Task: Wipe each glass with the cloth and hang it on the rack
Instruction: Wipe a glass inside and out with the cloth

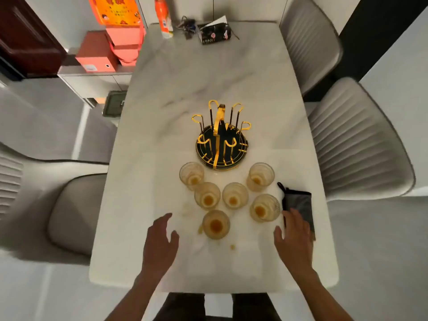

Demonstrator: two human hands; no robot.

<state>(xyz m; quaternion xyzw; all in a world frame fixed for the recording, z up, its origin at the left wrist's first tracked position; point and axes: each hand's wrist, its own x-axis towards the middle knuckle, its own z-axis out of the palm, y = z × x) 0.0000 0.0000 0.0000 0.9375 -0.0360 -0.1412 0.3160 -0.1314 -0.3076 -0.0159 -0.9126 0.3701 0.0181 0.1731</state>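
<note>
Six dirty glasses (pixel 235 195) stand near the bench's (pixel 208 77) near edge, just before the empty rack (pixel 221 140). Both hands hover, fingers apart: left hand (pixel 159 237) over bare bench, right hand (pixel 295 237) partly over the dark cloth (pixel 298 202) by the right edge. Far labels are unreadable.

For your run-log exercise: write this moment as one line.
left hand open, idle | right hand open over cloth | six glasses unwiped | rack bare

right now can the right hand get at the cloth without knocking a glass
Probably yes: the right hand already overlaps the dark cloth at its near end, and the nearest glass stands to the left, off that path.
</note>
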